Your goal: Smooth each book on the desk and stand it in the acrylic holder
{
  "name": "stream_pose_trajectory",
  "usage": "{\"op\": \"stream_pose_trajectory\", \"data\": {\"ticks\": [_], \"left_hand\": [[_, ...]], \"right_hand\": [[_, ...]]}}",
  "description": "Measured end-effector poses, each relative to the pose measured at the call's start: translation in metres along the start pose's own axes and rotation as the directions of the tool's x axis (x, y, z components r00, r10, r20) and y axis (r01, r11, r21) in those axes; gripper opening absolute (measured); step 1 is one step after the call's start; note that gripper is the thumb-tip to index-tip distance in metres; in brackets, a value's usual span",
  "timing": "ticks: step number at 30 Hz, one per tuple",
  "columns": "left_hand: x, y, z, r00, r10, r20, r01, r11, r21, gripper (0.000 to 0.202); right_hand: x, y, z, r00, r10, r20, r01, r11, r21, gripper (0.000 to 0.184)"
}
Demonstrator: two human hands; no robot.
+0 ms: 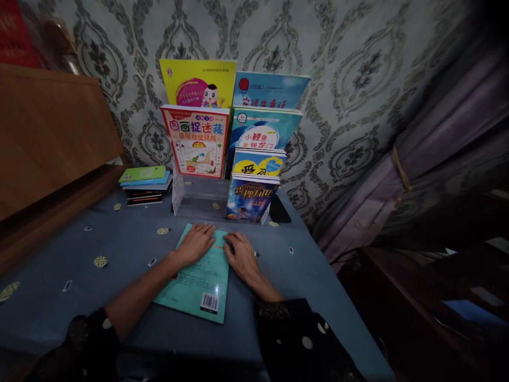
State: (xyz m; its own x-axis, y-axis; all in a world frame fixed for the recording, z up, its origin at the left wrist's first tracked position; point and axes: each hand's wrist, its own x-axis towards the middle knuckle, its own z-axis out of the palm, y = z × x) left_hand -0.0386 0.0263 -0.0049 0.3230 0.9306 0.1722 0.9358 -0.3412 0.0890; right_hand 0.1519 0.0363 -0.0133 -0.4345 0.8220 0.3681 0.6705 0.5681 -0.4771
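A green book point(194, 289) lies flat on the table with its barcode side up, slightly turned. My left hand point(196, 244) rests on its upper left part, palm down and fingers stretched out. Against the book's upper right edge lies my right hand point(242, 257), fingers loosely bent and apart, partly on the cover and partly over the cloth. Just beyond both hands stands a clear tiered rack point(199, 204). It holds a red-bordered picture book point(196, 140), a yellow-green book point(199, 79), a teal book point(262, 130) and a dark blue book point(250, 199), among others.
Left of the rack is a small stack of books point(145, 178). A dark flat object point(280, 209) lies to its right. A wooden cabinet point(55, 138) borders the table's left side; a purple curtain point(366, 180) hangs at the right. Blue patterned cloth point(131, 249) covers the table.
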Motion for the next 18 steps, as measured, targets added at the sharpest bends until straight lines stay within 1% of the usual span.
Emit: {"op": "stream_pose_trajectory", "data": {"ticks": [5, 14, 18], "left_hand": [[-0.001, 0.0, 0.002, 0.998, 0.064, 0.027, -0.063, 0.996, -0.056, 0.046], [-0.001, -0.001, 0.0, 0.985, 0.14, 0.096, -0.13, 0.987, -0.099, 0.058], [0.0, 0.0, -0.002, 0.975, 0.172, 0.139, -0.156, 0.98, -0.124, 0.064]], "right_hand": [[0.0, 0.001, -0.001, 1.0, 0.014, -0.026, -0.013, 0.998, 0.057, 0.029], [0.0, -0.003, -0.008, 0.998, 0.065, -0.024, -0.065, 0.998, 0.008, 0.033], [0.0, -0.006, -0.012, 0.996, 0.091, -0.017, -0.09, 0.996, 0.016, 0.033]]}}
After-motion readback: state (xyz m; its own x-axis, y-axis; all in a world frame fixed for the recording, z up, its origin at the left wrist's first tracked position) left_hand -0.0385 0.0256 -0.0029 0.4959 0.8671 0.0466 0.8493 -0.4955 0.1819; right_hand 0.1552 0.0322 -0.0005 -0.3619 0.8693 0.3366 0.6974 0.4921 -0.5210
